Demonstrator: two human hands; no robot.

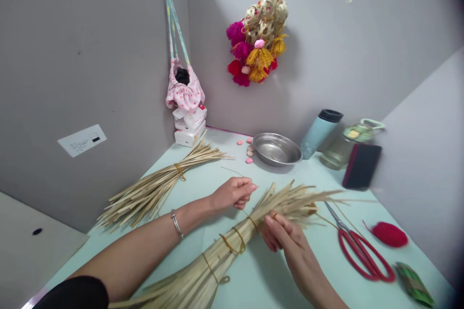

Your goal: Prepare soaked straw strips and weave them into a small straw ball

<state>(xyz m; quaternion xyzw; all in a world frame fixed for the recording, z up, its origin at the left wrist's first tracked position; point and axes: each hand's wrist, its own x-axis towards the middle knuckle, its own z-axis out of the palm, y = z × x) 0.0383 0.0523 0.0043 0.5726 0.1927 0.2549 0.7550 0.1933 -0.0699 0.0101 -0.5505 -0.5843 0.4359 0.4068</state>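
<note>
Behind the left hand, a slim, shiny silver bangle circles the wrist, and farther back a plain black sleeve ends near the elbow, while the forearm behind the right hand is bare.

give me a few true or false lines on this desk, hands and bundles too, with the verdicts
1. The right hand is nearer the scissors than the left hand is. True.
2. The bangle is on the right wrist. False: it is on the left wrist.
3. The far bundle has no tie around it. False: a yellow tie goes around it.
4. The phone stands upright in front of the green bottle. True.
5. The pink beads are inside the bowl. False: they lie on the table beside it.
</note>
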